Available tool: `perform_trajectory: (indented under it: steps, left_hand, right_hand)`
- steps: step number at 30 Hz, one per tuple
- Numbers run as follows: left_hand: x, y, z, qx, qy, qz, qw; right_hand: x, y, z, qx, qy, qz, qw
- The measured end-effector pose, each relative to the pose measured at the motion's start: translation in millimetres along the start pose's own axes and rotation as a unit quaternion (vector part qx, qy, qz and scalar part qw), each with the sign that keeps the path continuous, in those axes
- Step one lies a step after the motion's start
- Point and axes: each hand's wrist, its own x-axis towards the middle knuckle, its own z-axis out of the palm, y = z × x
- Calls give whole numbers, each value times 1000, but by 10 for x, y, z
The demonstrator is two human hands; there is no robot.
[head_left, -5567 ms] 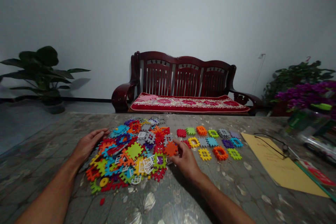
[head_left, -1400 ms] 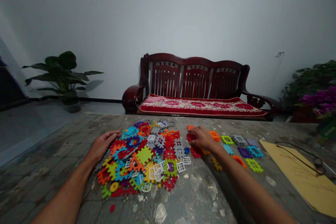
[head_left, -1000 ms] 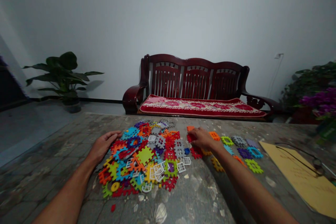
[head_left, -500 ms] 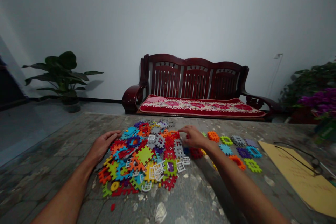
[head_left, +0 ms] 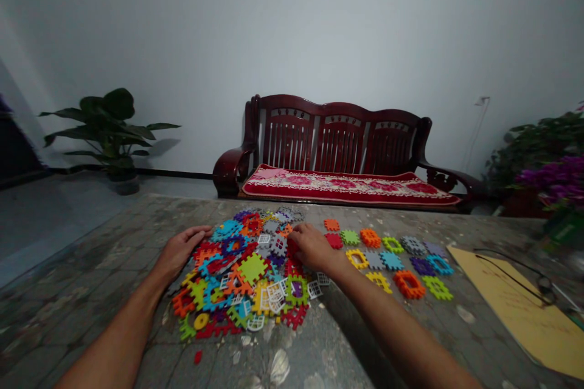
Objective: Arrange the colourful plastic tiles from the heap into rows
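A heap of colourful interlocking plastic pieces (head_left: pixel 252 268) lies on the grey patterned table, with white window-shaped pieces (head_left: pixel 275 296) on its near side. My left hand (head_left: pixel 181 250) rests at the heap's left edge, its fingers loosely spread and touching the outer pieces. Over the heap's right side, my right hand (head_left: pixel 311 247) reaches in with fingers bent down; its fingertips are hidden among red pieces. To the right of that hand, separate pieces lie in rough rows, among them a red one (head_left: pixel 334 240), an orange frame (head_left: pixel 409 285) and a light green one (head_left: pixel 437 287).
Yellow paper (head_left: pixel 515 310) with a pair of glasses (head_left: pixel 542 284) on it lies at the table's right. A small red bit (head_left: pixel 198 357) sits near the front. Behind the table stand a wooden bench (head_left: pixel 340 134) and a potted plant (head_left: pixel 114 127); purple flowers (head_left: pixel 556 179) are at far right.
My right hand has moved left, from above the heap's right edge onto its red and grey pieces. An orange piece and a red piece right of the heap now show. My left hand is still.
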Motion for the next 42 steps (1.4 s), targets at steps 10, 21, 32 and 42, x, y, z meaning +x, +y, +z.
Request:
perform_trajectory:
  steps: [10, 21, 32, 42]
  left_hand:
    - [-8, 6, 2, -8, 2, 0, 1000]
    - [8, -9, -13, 41, -8, 17, 999]
    - [10, 30, -38, 77, -11, 1, 997]
    - [73, -53, -53, 77, -13, 6, 997]
  right_hand:
    - [-157, -5, -68, -22, 44, 2, 999]
    - [-761, 211, 305, 223, 178, 85, 955]
    - [-880, 105, 457, 213, 229, 56, 948]
    - [-901, 87, 466, 208, 295, 23, 932]
